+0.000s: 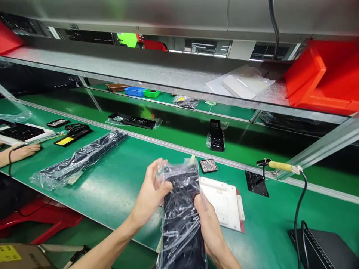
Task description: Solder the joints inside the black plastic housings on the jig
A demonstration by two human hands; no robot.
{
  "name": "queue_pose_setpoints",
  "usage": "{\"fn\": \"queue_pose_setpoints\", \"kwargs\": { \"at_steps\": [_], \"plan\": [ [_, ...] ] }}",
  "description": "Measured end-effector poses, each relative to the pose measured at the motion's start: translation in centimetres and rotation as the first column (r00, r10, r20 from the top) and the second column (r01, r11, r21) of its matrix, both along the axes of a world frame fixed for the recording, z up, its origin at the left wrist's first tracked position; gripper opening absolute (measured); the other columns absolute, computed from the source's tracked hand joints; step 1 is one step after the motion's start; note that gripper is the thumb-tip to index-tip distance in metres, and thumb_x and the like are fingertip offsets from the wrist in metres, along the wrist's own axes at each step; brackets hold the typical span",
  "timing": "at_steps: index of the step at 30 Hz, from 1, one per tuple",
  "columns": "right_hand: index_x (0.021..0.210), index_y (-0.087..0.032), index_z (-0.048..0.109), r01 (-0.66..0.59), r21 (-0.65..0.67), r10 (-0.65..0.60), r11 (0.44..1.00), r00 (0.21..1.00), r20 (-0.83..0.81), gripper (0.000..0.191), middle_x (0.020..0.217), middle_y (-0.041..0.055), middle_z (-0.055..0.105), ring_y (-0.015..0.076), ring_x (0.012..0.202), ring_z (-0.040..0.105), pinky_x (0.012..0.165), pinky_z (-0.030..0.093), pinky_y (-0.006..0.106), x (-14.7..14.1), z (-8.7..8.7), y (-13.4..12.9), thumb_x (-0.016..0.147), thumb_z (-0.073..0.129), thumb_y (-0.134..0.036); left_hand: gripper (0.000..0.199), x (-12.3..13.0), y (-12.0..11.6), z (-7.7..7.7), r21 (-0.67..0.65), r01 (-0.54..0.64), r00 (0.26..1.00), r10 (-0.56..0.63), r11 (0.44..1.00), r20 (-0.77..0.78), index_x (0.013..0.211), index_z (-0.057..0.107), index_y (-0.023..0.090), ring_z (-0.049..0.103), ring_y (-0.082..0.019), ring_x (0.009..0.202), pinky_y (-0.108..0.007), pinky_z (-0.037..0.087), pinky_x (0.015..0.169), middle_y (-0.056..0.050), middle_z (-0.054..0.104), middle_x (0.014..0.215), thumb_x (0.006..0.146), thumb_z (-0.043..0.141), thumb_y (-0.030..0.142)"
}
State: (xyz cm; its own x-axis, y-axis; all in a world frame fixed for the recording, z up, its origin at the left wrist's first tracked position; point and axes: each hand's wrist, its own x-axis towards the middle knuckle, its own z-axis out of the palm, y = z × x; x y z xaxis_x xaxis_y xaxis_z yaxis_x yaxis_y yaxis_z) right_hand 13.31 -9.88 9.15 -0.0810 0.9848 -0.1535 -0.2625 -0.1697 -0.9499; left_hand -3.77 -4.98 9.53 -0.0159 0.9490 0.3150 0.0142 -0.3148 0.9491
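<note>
A long black part in a clear plastic bag (181, 213) is held up in front of me, over the near edge of the green bench. My left hand (153, 190) grips its upper left side, thumb across the front near the bag's top end. Lower on the opposite side, my right hand (209, 224) is closed round the edge. Just behind the right hand lies a white fixture plate (224, 203) with a reddish layer under it. A small black tray of tiny metal pieces (208, 165) sits beyond the plate.
A soldering iron with a yellow handle (280, 165) rests on its stand at right. Another bagged black part (84, 158) lies at left, near a co-worker's hand (26, 152). Overhead runs a metal shelf (126, 65) with a red bin (316, 74).
</note>
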Motion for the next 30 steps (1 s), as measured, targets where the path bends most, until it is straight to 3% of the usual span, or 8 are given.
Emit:
{"fn": "queue_pose_setpoints", "kwargs": {
  "at_steps": [4, 9, 11, 14, 17, 21, 26, 30],
  "plan": [
    [0.139, -0.024, 0.055, 0.078, 0.082, -0.086, 0.994, 0.992, 0.094, 0.053, 0.145, 0.0055, 0.059, 0.0219, 0.137, 0.050, 0.120, 0.035, 0.041, -0.6, 1.4, 1.8, 0.097, 0.045, -0.057, 0.060, 2.1, -2.2, -0.2, -0.363, 0.194, 0.975, -0.138, 0.911, 0.175, 0.130, 0.062, 0.017, 0.070, -0.032, 0.109, -0.050, 0.058, 0.098, -0.016, 0.072, 0.120, 0.080, 0.078, 0.046],
    [0.137, -0.025, 0.052, 0.217, 0.456, -0.337, 0.863, 0.920, 0.200, 0.045, 0.141, 0.0078, 0.058, 0.0213, 0.132, 0.052, 0.116, 0.039, 0.043, 1.9, 3.9, 2.7, 0.101, 0.037, -0.050, 0.052, 1.9, -0.2, 1.8, -0.475, -0.020, 0.890, 0.233, 0.880, 0.393, 0.109, 0.072, 0.013, 0.075, -0.030, 0.093, -0.043, 0.064, 0.086, -0.011, 0.078, 0.102, 0.069, 0.088, 0.041],
    [0.133, -0.025, 0.054, 0.262, 0.462, -0.393, 0.847, 0.895, 0.212, 0.039, 0.136, 0.0094, 0.060, 0.0211, 0.113, 0.063, 0.094, 0.053, 0.039, 4.0, 3.9, 1.5, 0.101, 0.042, -0.044, 0.049, 0.6, 1.4, 2.3, -0.412, -0.158, 0.838, 0.343, 0.897, 0.425, 0.109, 0.073, 0.015, 0.075, -0.028, 0.094, -0.041, 0.063, 0.089, -0.009, 0.077, 0.106, 0.069, 0.088, 0.039],
    [0.110, -0.023, 0.065, 0.326, 0.466, -0.524, 0.823, 0.754, 0.397, 0.025, 0.092, 0.0037, 0.069, 0.0156, 0.077, 0.061, 0.072, 0.050, 0.030, 6.8, 2.1, -1.2, 0.100, 0.047, -0.037, 0.047, -1.4, 3.3, 2.3, -0.343, -0.328, 0.766, 0.460, 0.881, 0.449, 0.115, 0.072, 0.017, 0.072, -0.026, 0.105, -0.038, 0.060, 0.098, -0.008, 0.074, 0.120, 0.074, 0.084, 0.038],
    [0.092, -0.022, 0.066, 0.183, 0.519, -0.496, 0.835, 0.658, 0.566, 0.021, 0.084, 0.0037, 0.066, 0.0168, 0.076, 0.062, 0.070, 0.048, 0.030, 7.7, -0.9, -3.7, 0.099, 0.049, -0.032, 0.048, -2.2, 4.2, 1.5, -0.344, -0.381, 0.720, 0.509, 0.858, 0.472, 0.121, 0.070, 0.020, 0.070, -0.025, 0.113, -0.038, 0.059, 0.102, -0.007, 0.069, 0.130, 0.078, 0.082, 0.039],
    [0.113, -0.021, 0.061, 0.111, 0.518, -0.519, 0.848, 0.370, 0.771, 0.027, 0.082, 0.0029, 0.064, 0.0166, 0.064, 0.058, 0.060, 0.046, 0.029, 7.0, -3.8, -4.9, 0.092, 0.062, -0.038, 0.044, -1.4, 4.1, 0.5, -0.404, -0.399, 0.672, 0.562, 0.823, 0.481, 0.119, 0.071, 0.022, 0.067, -0.027, 0.119, -0.038, 0.060, 0.099, -0.006, 0.069, 0.131, 0.080, 0.081, 0.039],
    [0.124, -0.020, 0.058, -0.019, 0.750, -0.746, 0.661, 0.098, 0.659, 0.040, 0.107, 0.0134, 0.066, 0.0279, 0.099, 0.060, 0.083, 0.047, 0.040, 6.5, -3.6, -4.1, 0.086, 0.070, -0.028, 0.042, 0.2, 3.5, 0.1, -0.464, -0.353, 0.671, 0.565, 0.812, 0.479, 0.116, 0.072, 0.021, 0.068, -0.026, 0.117, -0.035, 0.061, 0.097, -0.006, 0.070, 0.129, 0.080, 0.080, 0.042],
    [0.104, -0.028, 0.070, -0.250, 0.653, -0.688, 0.715, -0.084, 0.721, 0.018, 0.102, 0.0070, 0.068, 0.0249, 0.094, 0.056, 0.082, 0.038, 0.039, 6.0, -2.7, -3.0, 0.087, 0.070, -0.022, 0.041, 1.0, 3.0, 0.0, -0.483, -0.328, 0.698, 0.553, 0.812, 0.456, 0.114, 0.073, 0.022, 0.070, -0.026, 0.113, -0.034, 0.060, 0.098, -0.005, 0.072, 0.124, 0.080, 0.079, 0.044]
  ]
}}
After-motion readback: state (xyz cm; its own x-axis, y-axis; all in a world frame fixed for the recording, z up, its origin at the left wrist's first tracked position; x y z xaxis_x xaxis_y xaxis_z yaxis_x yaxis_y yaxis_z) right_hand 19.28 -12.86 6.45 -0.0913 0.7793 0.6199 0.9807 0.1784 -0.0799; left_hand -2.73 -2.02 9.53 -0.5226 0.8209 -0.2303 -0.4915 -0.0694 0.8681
